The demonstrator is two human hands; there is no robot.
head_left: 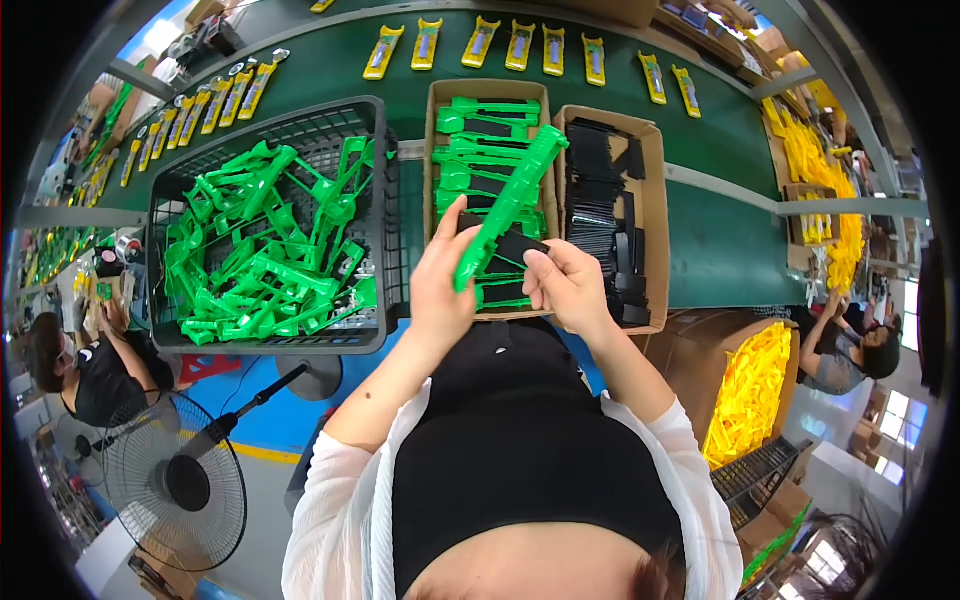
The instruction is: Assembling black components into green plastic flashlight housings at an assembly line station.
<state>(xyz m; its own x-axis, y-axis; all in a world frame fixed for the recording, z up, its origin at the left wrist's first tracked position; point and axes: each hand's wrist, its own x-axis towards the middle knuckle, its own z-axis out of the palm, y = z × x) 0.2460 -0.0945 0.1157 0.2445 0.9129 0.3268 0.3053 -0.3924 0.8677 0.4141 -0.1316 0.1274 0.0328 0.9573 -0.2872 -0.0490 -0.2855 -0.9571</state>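
My left hand (444, 282) is closed around the lower end of a long green plastic part (520, 195), which slants up to the right. In the fingers of my right hand (568, 284) is a flat black piece (520, 247), its left end against the green part. Both hands are over a cardboard box (548, 90) in which green parts with black pieces lie in a stack. Just right of it, a second cardboard box (655, 200) holds upright rows of black pieces (590, 225). A dark plastic crate (375, 130) full of loose green parts (265, 270) is at the left.
Yellow packaged items (520, 45) lie in a row along the far side of the green table (715, 225). A large carton of yellow parts (750, 390) stands at lower right, a fan (188, 482) at lower left. People work at both sides.
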